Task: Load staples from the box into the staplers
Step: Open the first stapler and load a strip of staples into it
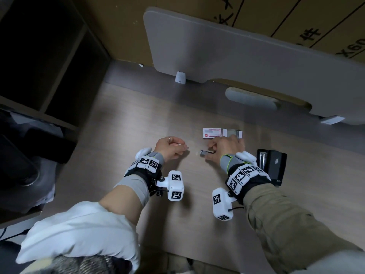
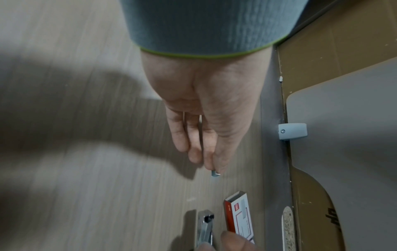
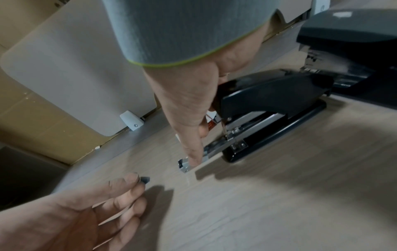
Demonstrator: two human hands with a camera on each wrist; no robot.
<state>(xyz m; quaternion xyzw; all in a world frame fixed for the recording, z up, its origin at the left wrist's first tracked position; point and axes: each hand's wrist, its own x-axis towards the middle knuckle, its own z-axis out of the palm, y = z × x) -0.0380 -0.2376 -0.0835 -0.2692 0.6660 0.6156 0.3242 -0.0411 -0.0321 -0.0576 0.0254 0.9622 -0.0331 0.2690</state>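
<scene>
Wood-grain laminate desk top point(image 1: 138, 119) is lying under both my hands. My left hand point(image 1: 170, 147) is hovering low over it, thumb and forefinger pinching a small grey strip of staples point(image 2: 214, 173) whose end is poking out past the fingertips point(image 3: 134, 178); the other fingers are lying loosely extended beneath. My right hand point(image 1: 224, 148) is resting on a black stapler with a pulled-out silver metal magazine point(image 3: 264, 105), the forefinger point(image 3: 193, 149) pressing down on the magazine near its open front end while the remaining fingers are wrapping the stapler's black top. The magazine tip point(image 1: 203, 152) is pointing toward my left hand, and the strip is sitting near it but apart from it.

Just beyond my right hand, the small red-and-white cardboard staple box point(image 1: 212, 133) is lying flat on the desk with its inner tray point(image 1: 234, 133) slid out to the right. A second black stapler point(image 1: 272, 165) is lying to the right of my right wrist, opened up, with its metal channel showing. A grey partition panel point(image 1: 237, 56) is standing along the far edge of the desk, held by small white clips point(image 1: 180, 77), with brown cardboard point(image 1: 296, 14) behind it.
</scene>
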